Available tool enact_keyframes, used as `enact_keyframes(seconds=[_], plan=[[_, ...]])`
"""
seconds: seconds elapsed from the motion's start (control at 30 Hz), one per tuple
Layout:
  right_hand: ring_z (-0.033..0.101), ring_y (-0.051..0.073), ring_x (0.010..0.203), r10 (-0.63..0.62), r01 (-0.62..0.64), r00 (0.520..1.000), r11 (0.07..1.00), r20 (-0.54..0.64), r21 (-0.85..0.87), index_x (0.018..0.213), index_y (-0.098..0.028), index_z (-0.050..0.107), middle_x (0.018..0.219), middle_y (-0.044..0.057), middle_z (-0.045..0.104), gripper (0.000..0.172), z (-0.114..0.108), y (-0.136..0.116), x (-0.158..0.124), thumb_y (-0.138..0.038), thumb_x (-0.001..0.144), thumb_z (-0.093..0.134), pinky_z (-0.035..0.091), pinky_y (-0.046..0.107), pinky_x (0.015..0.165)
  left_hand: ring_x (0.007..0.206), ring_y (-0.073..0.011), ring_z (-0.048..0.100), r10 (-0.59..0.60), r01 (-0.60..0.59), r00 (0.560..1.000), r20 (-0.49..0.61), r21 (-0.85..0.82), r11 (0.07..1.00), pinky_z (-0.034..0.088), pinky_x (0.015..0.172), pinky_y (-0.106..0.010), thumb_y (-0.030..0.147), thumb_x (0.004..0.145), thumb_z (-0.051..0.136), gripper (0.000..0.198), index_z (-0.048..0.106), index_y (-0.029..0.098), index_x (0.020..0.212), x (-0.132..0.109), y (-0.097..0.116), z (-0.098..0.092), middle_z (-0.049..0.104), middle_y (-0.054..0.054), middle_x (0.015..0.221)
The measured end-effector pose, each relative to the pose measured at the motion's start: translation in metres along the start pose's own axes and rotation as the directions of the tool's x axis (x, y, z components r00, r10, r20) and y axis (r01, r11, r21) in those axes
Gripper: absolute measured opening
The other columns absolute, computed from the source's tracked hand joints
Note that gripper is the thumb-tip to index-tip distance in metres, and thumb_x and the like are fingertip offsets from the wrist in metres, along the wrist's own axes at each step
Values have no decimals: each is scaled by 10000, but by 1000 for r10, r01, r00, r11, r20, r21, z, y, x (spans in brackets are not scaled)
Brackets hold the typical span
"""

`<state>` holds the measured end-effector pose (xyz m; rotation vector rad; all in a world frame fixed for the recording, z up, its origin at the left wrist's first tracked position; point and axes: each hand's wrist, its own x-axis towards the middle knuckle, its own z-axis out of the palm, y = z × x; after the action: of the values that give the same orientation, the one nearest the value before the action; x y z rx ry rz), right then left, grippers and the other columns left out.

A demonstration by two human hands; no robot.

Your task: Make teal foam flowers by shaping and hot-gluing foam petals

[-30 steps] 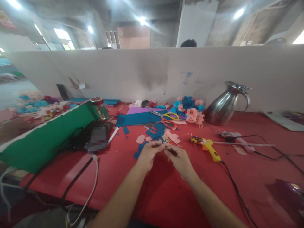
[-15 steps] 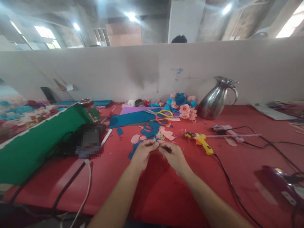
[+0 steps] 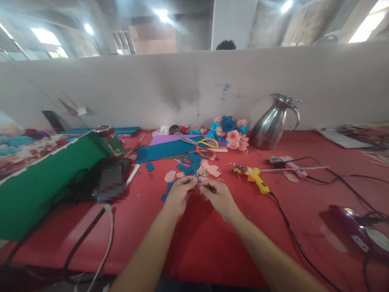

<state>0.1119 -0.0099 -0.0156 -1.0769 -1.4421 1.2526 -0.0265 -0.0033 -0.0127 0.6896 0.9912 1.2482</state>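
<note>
My left hand [image 3: 180, 195] and my right hand [image 3: 219, 198] meet over the red table, thumbs and forefingers pinched almost tip to tip. A small piece of blue paper [image 3: 196, 174] pokes up between the fingertips; most of it is hidden by them. Just beyond lie blue paper scraps [image 3: 190, 163] and pink paper pieces [image 3: 209, 168]. Scissors with one yellow and one orange handle [image 3: 209, 142] rest behind these, partly on a blue paper sheet [image 3: 164, 150] with a purple sheet [image 3: 161, 140] under it.
To the right lie a yellow glue gun [image 3: 257, 180] with a cord and a pink glue gun [image 3: 294, 167]. Paper flowers [image 3: 232, 132] and a metal jug [image 3: 267, 127] stand at the back. On the left are a green box wall [image 3: 54, 186], a jar [image 3: 109, 140] and cables.
The whole view has shifted slightly, so things sit a little further left and up. My hands stay pinched together, with the fingertips slightly further apart.
</note>
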Motion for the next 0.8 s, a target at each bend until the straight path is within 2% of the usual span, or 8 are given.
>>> enact_keyframes(seconds=[0.1,0.23,0.4,0.8], plan=[[466,104,513,4,-4,1000,1000,17,2,701,-182,624,593,-17,564,147,1,1,0,-313,725,563,374,232,515,513,-71,467,20,-20,1000,-22,0,1000,375,547,-204,318,531,827,275,626,141,594,1,0,0,551,28,534],[468,100,516,-1,1,1000,1000,3,-4,683,-184,616,601,-16,576,140,1,1,0,-306,727,564,382,227,514,526,-69,457,45,-45,999,7,38,998,370,557,-199,318,556,814,272,610,139,565,0,2,1,537,27,536],[474,99,520,-2,2,1000,1000,-18,5,673,-184,609,597,-21,574,147,0,0,0,-312,723,557,392,227,519,512,-67,446,12,-13,1000,19,46,999,358,536,-204,331,554,814,273,619,142,577,-2,2,2,526,30,537],[474,105,527,0,0,1000,1000,-2,-4,681,-183,616,601,-17,572,150,1,4,1,-314,727,557,387,231,529,549,-74,468,37,-38,999,24,54,998,385,571,-198,314,566,811,245,642,142,609,2,0,-1,552,18,576]])
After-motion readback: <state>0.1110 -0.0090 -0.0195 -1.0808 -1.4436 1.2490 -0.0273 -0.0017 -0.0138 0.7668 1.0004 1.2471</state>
